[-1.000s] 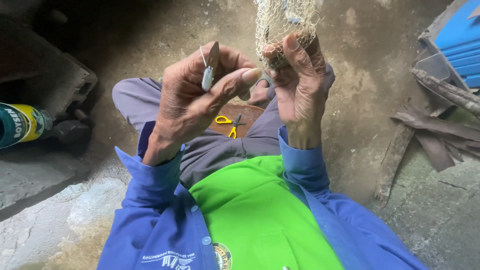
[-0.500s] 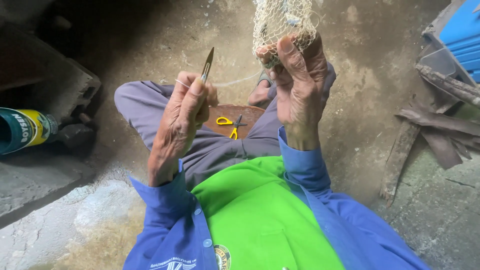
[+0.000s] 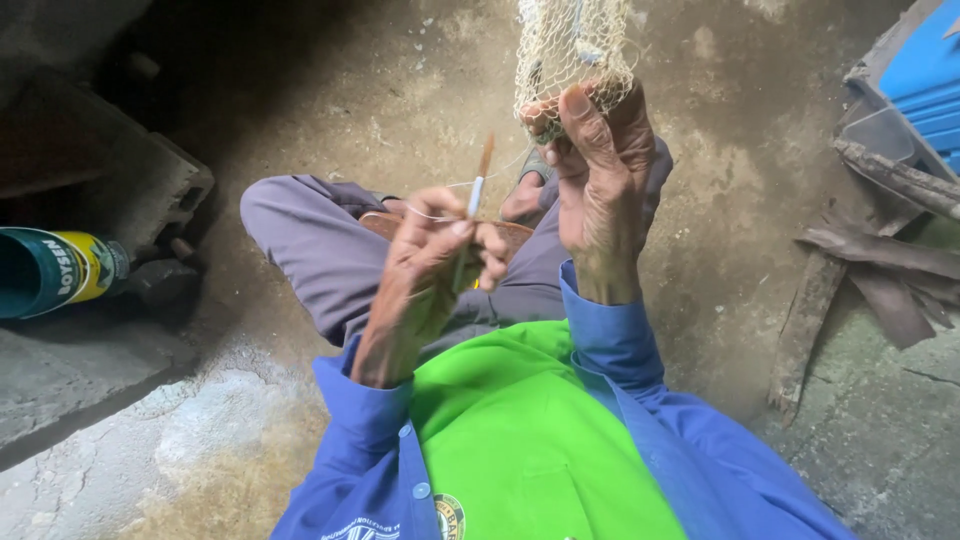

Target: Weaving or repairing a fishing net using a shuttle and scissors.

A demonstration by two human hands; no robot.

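Observation:
My right hand (image 3: 598, 175) is raised and pinches the lower edge of a pale mesh net (image 3: 572, 45) that hangs down from above. My left hand (image 3: 435, 262) grips a thin netting needle (image 3: 478, 185), its tip pointing up toward the net. A fine pale thread (image 3: 495, 172) runs from the needle to the net at my right fingers. Both hands are over my lap, above grey trousers (image 3: 320, 250) and a brown board (image 3: 510, 232) on my legs. The needle is a little left of and below the net.
A green and yellow can (image 3: 55, 272) lies on its side at the left beside a concrete block (image 3: 150, 180). Weathered wood pieces (image 3: 860, 260) and a blue crate (image 3: 925, 75) are at the right. A sandalled foot (image 3: 522, 195) rests on the dirt floor.
My left hand has dropped from beside the net down toward my lap and moved right, pulling the thread out. It now covers the yellow scissors on the board. The right hand kept hold of the net.

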